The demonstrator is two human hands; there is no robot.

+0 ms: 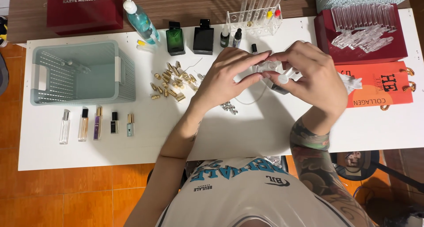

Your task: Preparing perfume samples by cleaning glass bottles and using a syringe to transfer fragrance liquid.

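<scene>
**Both hands on a small clear vial over the white table**

A small clear vial (pixel 268 67) sits between the two hands, just above the middle of the white table (pixel 88 152). The left hand (pixel 227 75) pinches its left end with fingertips, and the right hand (pixel 311 79) grasps its right end together with a white-tipped syringe (pixel 282 79); both hands are closed on these pieces.

At nine o'clock from the hands lies a heap of small gold caps (pixel 170 83), and farther the same way stands a grey-green plastic basket (pixel 81 72). At eleven o'clock stand a green bottle (pixel 175 41) and a black bottle (pixel 203 41). At twelve o'clock stands a clear rack of test tubes (pixel 256 13). At two o'clock a dark red box (pixel 360 55) carries clear empty vials (pixel 362 35). At three o'clock lies an orange bag (pixel 380 90). At eight o'clock five slim sample bottles (pixel 97 125) lie in a row.
</scene>
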